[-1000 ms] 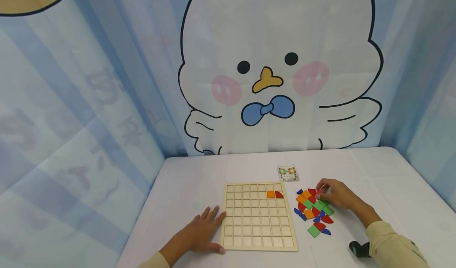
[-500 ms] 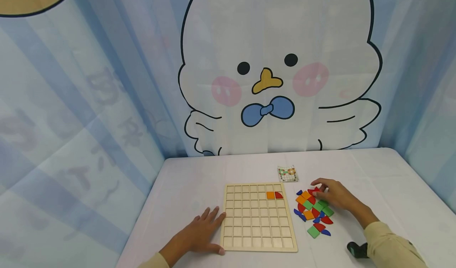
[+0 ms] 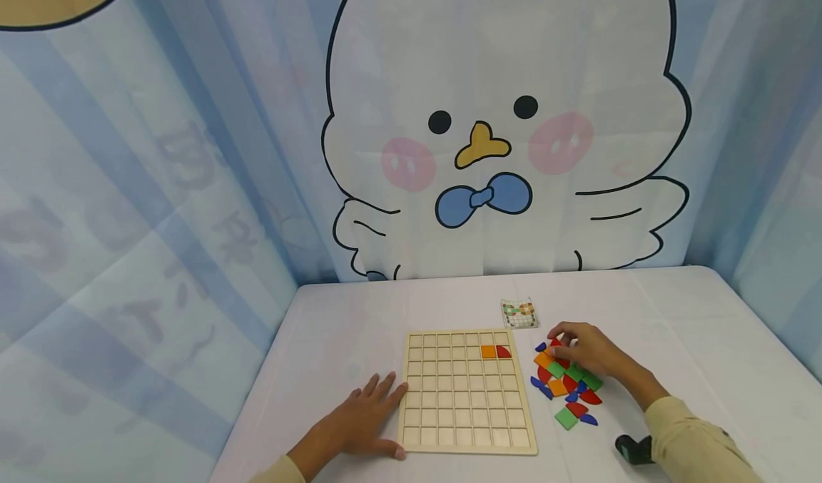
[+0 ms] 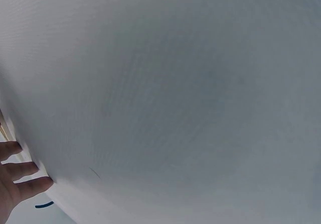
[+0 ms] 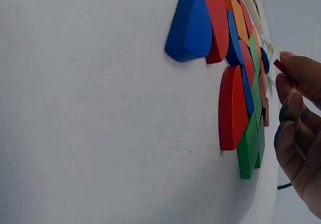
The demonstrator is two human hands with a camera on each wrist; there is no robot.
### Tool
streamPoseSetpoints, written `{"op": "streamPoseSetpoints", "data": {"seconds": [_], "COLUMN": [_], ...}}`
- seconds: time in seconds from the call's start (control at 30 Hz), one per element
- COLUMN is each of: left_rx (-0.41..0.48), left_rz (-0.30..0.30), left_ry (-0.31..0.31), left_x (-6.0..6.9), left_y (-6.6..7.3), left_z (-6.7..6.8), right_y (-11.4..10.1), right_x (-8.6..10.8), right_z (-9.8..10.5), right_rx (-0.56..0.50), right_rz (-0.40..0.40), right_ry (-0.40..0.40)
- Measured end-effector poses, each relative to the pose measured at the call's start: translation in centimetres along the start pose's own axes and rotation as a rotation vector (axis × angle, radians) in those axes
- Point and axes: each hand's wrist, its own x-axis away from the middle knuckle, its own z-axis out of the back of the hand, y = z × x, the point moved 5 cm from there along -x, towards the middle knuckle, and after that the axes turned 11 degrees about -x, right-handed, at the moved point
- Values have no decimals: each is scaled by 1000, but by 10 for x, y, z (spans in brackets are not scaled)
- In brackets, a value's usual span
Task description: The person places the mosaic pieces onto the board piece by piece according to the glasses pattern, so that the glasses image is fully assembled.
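The left hand (image 3: 367, 420) lies flat at the left edge of a wooden grid board (image 3: 444, 417), fingers spread; its fingers also show in the left wrist view (image 4: 22, 176). One orange square (image 3: 489, 352) and one red quarter-round piece (image 3: 504, 352) sit side by side in cells near the board's top right. Over the far end of the loose pile, the right hand (image 3: 594, 349) pinches a red piece (image 5: 286, 73) between thumb and finger, plainest in the right wrist view. Beneath it lie green squares (image 3: 566, 418), red pieces (image 3: 590, 397) and blue pieces (image 3: 588, 419).
A small patterned card (image 3: 519, 313) lies beyond the board's top right corner. A dark object (image 3: 633, 449) is beside the right sleeve. Behind the white table (image 3: 347, 312) hangs a curtain (image 3: 481, 240) with a cartoon figure.
The right hand has moved left over the top of the pile with a red piece in its fingers. The left hand has stayed at the board's edge.
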Motion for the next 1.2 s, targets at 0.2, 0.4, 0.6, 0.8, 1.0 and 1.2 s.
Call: {"op": "streamPoseSetpoints", "data": {"seconds": [0.2, 0.4, 0.6, 0.8, 1.0, 1.2], "left_rx": [-10, -12, -4, 1, 1, 3], "left_rz": [-5, -6, -5, -2, 0, 0], "left_ry": [7, 10, 8, 0, -15, -22], "left_x": [0, -1, -1, 0, 1, 2], "left_y": [-1, -1, -1, 0, 1, 3], "left_z": [-1, -1, -2, -2, 0, 3], "right_y": [-6, -8, -15, -21, -29, -37], "right_x": [-4, -8, -10, -10, -12, -15], "right_z": [-8, -17, -24, -31, -38, -45], "right_rx": [-18, -81, -99, -132, -141, -153], "right_rz": [48, 20, 28, 2, 21, 61], "right_ry": [-17, -44, -81, -84, -93, -118]}}
